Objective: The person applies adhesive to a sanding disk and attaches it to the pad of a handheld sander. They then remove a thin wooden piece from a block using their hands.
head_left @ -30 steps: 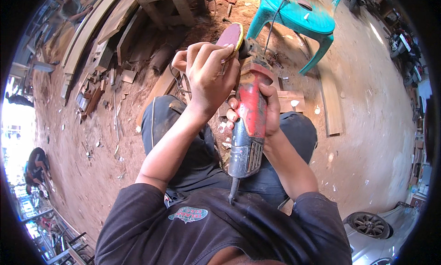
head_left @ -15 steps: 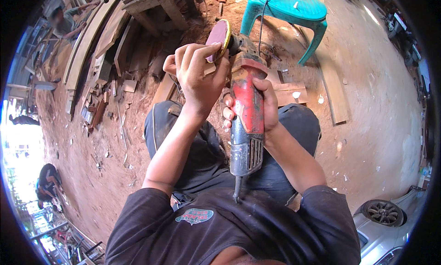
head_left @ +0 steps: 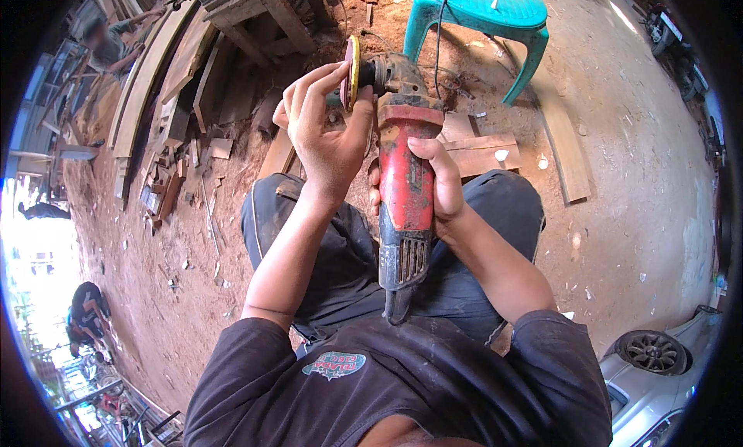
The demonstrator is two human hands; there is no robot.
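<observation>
Two hands hold grinder and disc edge; floor spreads rightward.

Place: woodworking workshop | evidence: planks, wood offcuts, power sander, earthen floor

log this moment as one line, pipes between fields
left grip: pinching sanding disc | right grip: around red angle grinder | sanding disc: against grinder head, nearly edge-on | beyond: teal plastic stool

One grinder, one sanding disc, wearer's two hands, one teal stool.
</observation>
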